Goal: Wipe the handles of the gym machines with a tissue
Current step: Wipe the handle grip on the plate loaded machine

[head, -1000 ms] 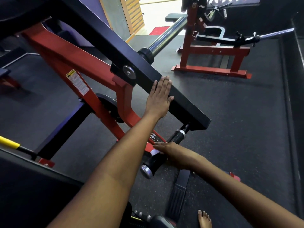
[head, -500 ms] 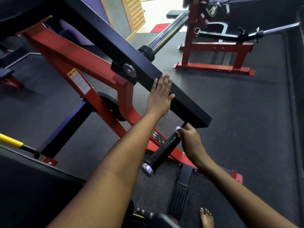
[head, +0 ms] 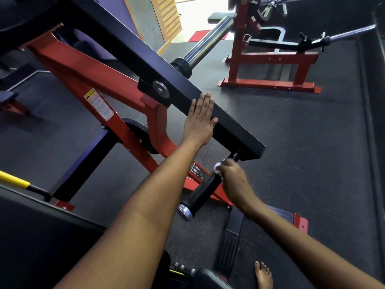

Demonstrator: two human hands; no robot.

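Black handle [head: 203,192] of the red plate-loaded machine, jutting down from the underside of the black lever arm [head: 145,65] near its squared-off end, chrome cap at the free tip. White tissue [head: 217,166] bunched against the handle's upper part, close to where the handle meets the lever arm, only a small wad showing past the fingers. Right hand [head: 235,180] curled over the handle with the tissue pinched between fingers and grip surface, wrapped that way, by the look of it, so the paper meets the rubber all round rather than on one face. Placed high on the handle, so probably at the top of a stroke, with the lower length down to the chrome cap bare below it.

Left hand [head: 201,119] laid flat on the side of the lever arm, further up from the handle, fingers straight and together, thumb resting on the arm's edge, gripping nothing. Most likely there to steady the pivoting arm so the handle does not swing away under the wiping pressure.

Red frame [head: 83,67] with its warning label beyond the lever arm, chrome weight sleeve [head: 205,45] projecting past it. Second red machine [head: 268,59] well apart from the lever arm on the dark rubber floor [head: 312,153]. Bare foot [head: 263,274] below the handle, near the frame's bottom edge.
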